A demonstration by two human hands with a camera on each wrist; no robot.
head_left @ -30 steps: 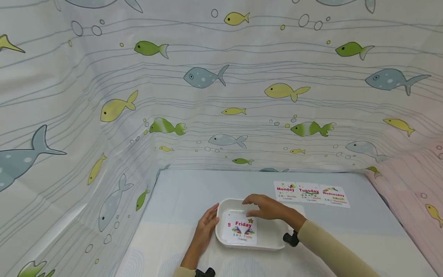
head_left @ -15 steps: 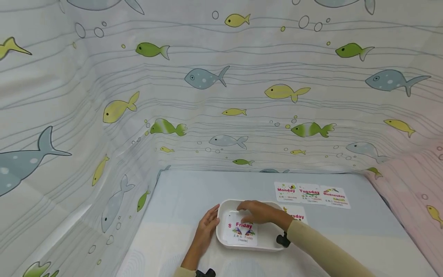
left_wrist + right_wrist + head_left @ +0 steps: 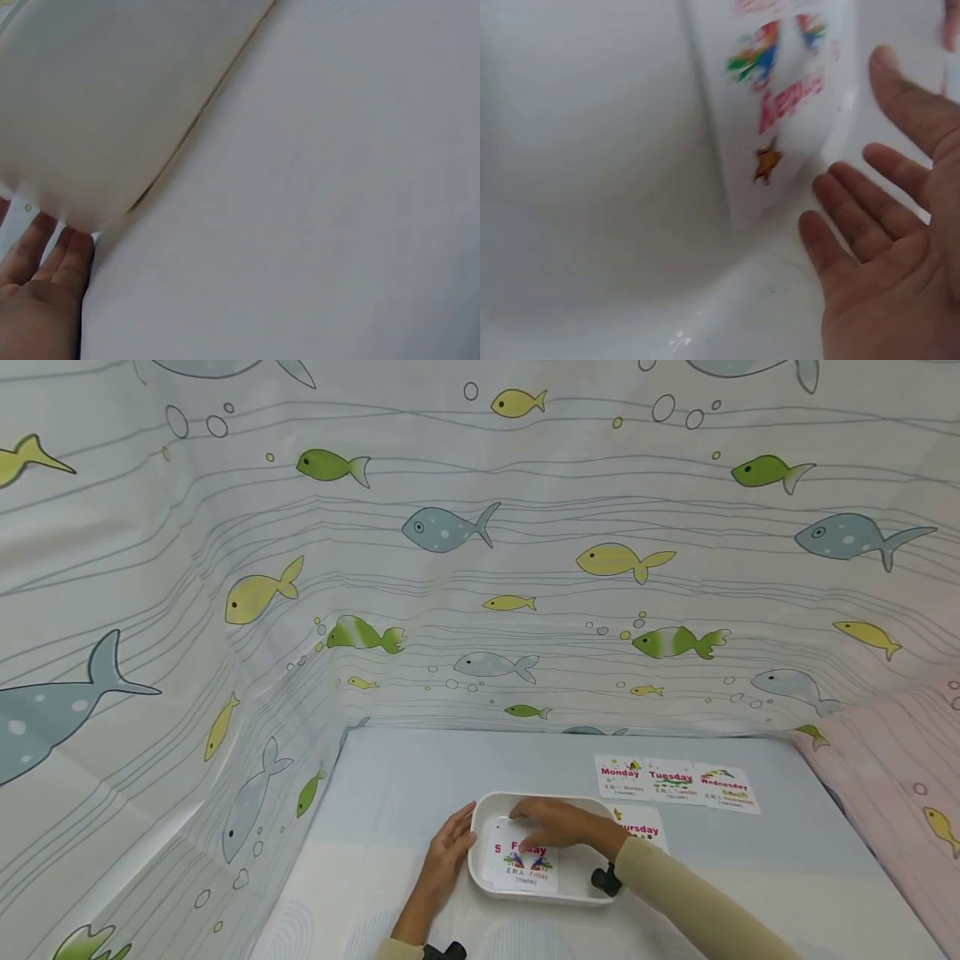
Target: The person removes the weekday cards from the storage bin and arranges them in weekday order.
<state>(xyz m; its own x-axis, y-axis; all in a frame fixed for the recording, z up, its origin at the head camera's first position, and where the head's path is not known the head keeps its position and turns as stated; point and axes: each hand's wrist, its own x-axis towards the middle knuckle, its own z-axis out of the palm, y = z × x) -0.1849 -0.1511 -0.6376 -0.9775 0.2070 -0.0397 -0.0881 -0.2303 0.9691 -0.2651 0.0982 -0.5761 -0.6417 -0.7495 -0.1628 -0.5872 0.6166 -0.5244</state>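
Note:
A white plastic tray point(image 3: 585, 870) stands on the table, with a Friday card point(image 3: 529, 875) lying in its left part. Beneath it, another card shows only a red "S" at its left edge. My left hand point(image 3: 447, 853) rests its fingers against the tray's left wall; in the left wrist view those fingers point(image 3: 71, 262) touch the outside of the tray point(image 3: 112, 97). Inside the tray, my right hand point(image 3: 561, 823) hovers over the Friday card's top edge. The right wrist view has its fingers spread apart beside the Friday card point(image 3: 780, 112), nothing pinched between them.
Behind and right of the tray, a Monday card point(image 3: 623, 778), a Tuesday card point(image 3: 672, 782) and a Wednesday card point(image 3: 726, 788) lie in a row. A Thursday card point(image 3: 645, 828) sits below them, partly hidden by the right arm. Fish-patterned cloth point(image 3: 555, 635) surrounds the table.
My right hand has moved left and slightly down, over the top of the Friday card. The Thursday card has come out from behind the right forearm. The left hand stays on the tray.

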